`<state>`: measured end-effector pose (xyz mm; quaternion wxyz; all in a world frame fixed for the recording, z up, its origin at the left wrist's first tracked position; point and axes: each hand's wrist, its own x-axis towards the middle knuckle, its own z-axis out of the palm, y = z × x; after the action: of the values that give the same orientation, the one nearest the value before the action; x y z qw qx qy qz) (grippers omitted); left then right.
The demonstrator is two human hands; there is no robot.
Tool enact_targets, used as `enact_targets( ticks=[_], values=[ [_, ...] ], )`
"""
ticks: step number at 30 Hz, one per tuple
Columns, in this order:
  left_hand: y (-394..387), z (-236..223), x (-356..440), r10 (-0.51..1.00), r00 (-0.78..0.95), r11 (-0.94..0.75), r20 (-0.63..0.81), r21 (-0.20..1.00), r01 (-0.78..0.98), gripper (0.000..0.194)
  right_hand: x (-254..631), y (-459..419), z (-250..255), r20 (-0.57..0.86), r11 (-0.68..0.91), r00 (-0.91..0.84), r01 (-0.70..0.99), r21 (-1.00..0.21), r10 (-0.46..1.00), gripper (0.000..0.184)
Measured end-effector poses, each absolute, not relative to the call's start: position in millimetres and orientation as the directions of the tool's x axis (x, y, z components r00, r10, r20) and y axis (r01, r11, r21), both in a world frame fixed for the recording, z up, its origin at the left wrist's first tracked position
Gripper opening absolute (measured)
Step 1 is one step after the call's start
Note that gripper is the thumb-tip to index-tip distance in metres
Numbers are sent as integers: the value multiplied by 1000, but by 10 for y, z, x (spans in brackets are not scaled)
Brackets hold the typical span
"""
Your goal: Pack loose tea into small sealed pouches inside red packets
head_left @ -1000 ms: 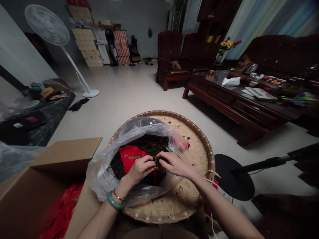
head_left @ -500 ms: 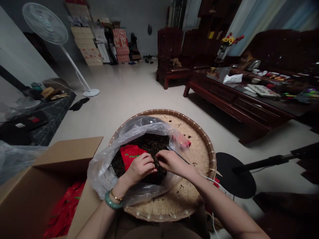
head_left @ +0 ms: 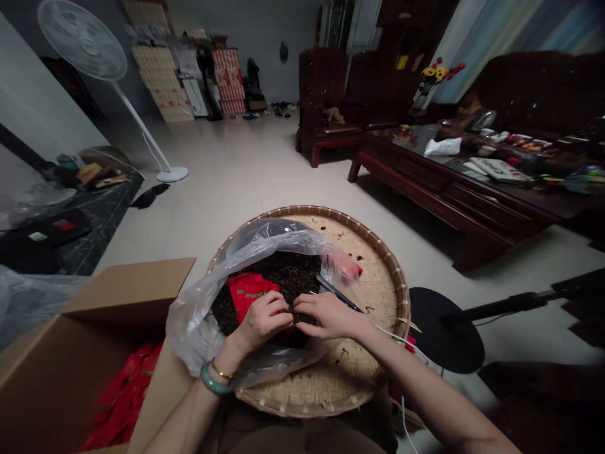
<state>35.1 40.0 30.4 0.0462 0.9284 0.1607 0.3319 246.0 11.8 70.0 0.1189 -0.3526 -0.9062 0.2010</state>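
A round woven bamboo tray [head_left: 378, 277] sits in front of me with a clear plastic bag [head_left: 198, 321] open on it. Dark loose tea leaves [head_left: 288, 274] fill the bag. My left hand [head_left: 262, 321], with a green bangle on the wrist, is closed on a small red packet [head_left: 248, 290] at the leaves' near edge. My right hand [head_left: 328, 315] is pinched shut right beside it, fingertips meeting the left hand's, with a thin dark tool [head_left: 338, 293] sticking out behind its fingers. What the right fingers hold is hidden.
An open cardboard box [head_left: 94, 315] with red packets [head_left: 118, 403] inside stands at my left. A black round stand base [head_left: 447, 331] lies right of the tray. A dark wooden coffee table [head_left: 454, 195] and chairs are at the right, a standing fan [head_left: 85, 44] far left.
Both hands have stayed together over the bag, shifting slightly down and toward me. The thin dark tool now shows behind my right hand.
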Motion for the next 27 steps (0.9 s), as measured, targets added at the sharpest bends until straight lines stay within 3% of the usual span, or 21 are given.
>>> enact_targets(
  ticks=[5,12,15,18,21,24,27],
  values=[
    [385,283,351,306,741,-951,598,159,264,8,2409,152,803,-48,657,-720,656,-370,692,21],
    [328,266,306,290,818,-957,496,148,250,9,2337,168,659,-120,392,-533,739,-548,837,18],
    [310,267,299,302,813,-952,498,193,236,7,2347,161,665,-71,469,-606,680,-563,793,16],
    [301,277,294,337,787,-937,517,263,230,7,2376,146,751,-42,604,-724,605,-520,689,19],
    [290,292,297,353,767,-934,536,256,250,10,2365,123,812,-92,650,-748,625,-432,658,20],
    [278,304,323,329,763,-944,556,166,285,12,2283,115,797,-146,580,-651,740,-341,745,23],
    [283,310,360,264,783,-960,564,70,273,12,2173,142,768,-171,427,-503,836,-344,847,18]
  ],
)
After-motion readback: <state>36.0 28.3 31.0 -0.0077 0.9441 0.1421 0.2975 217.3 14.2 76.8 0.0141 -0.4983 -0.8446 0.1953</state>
